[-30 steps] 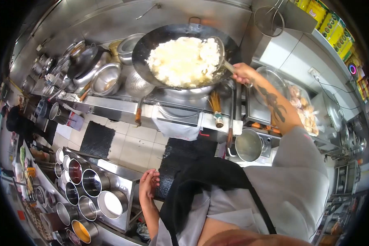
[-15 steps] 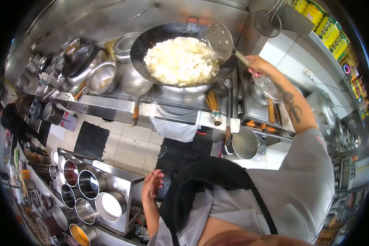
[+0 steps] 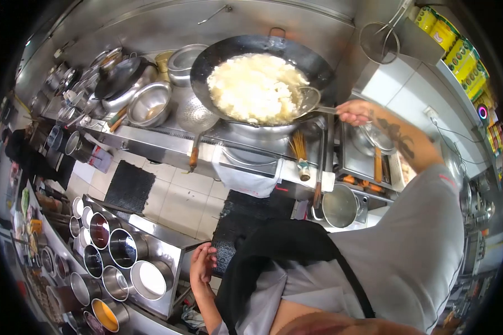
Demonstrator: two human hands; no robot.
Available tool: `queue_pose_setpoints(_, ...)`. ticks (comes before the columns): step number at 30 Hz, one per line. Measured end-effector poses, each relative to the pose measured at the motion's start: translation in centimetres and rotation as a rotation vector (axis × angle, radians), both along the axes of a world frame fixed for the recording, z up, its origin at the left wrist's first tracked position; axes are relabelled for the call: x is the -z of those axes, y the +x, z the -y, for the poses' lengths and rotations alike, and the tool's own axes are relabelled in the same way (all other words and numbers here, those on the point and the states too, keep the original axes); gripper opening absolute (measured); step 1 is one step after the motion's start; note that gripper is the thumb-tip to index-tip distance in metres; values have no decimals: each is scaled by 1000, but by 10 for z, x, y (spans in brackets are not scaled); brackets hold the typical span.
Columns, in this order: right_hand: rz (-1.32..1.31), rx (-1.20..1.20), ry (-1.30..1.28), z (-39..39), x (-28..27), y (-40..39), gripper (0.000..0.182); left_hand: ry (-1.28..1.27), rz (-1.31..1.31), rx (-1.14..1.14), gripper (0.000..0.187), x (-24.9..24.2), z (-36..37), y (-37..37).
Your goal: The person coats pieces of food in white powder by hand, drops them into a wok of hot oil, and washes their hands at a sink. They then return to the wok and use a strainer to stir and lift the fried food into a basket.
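My right hand (image 3: 355, 113) is closed around the handle of a mesh skimmer (image 3: 309, 99). The skimmer's basket dips into the right side of a large black wok (image 3: 314, 60). Pale, whitish-yellow food pieces (image 3: 254, 84) fill the wok's middle in what looks like bubbling liquid; what they are I cannot make out. Low by my waist hangs my left hand (image 3: 203, 261), its fingers loosely bent and holding nothing. It is nearest to a metal counter bearing several pots, without touching them.
Left of the wok lie a perforated ladle (image 3: 197, 115) and a steel bowl (image 3: 149, 104). A bamboo brush (image 3: 300, 156) and a white cloth (image 3: 246, 177) are at the stove's front. Pots of sauces, including a white-filled one (image 3: 149, 280), stand lower left. A person (image 3: 25, 152) is far left.
The skimmer has gone down from above the wok's right rim into the food, with my right hand lowering. The whole view has shifted slightly. My left hand stays low and holds nothing.
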State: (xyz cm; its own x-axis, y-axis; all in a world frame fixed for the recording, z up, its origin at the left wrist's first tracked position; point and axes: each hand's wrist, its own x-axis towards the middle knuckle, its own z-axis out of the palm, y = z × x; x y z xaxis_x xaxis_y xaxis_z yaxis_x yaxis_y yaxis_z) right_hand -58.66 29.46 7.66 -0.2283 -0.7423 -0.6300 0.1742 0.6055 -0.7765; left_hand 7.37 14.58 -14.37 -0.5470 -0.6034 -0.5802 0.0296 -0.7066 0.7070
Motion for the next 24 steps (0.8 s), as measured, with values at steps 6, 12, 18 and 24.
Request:
queue_pose_setpoints(6,95,98,-31,106,77,30,27,-12,-28,-40,24,-15,-9,-18)
queue_pose_setpoints(12,241,96,-96,119,85,13,17,-59,-134,-70,24,-42,-6,-24)
queue_pose_setpoints(18,257,218,-407,116,113,11,16,-42,-175,0,24,-39,-15,-35)
queue_pose_setpoints(24,106,258,-280,29,43,38,6,-25,-194,-3,25,-17,-23,-17)
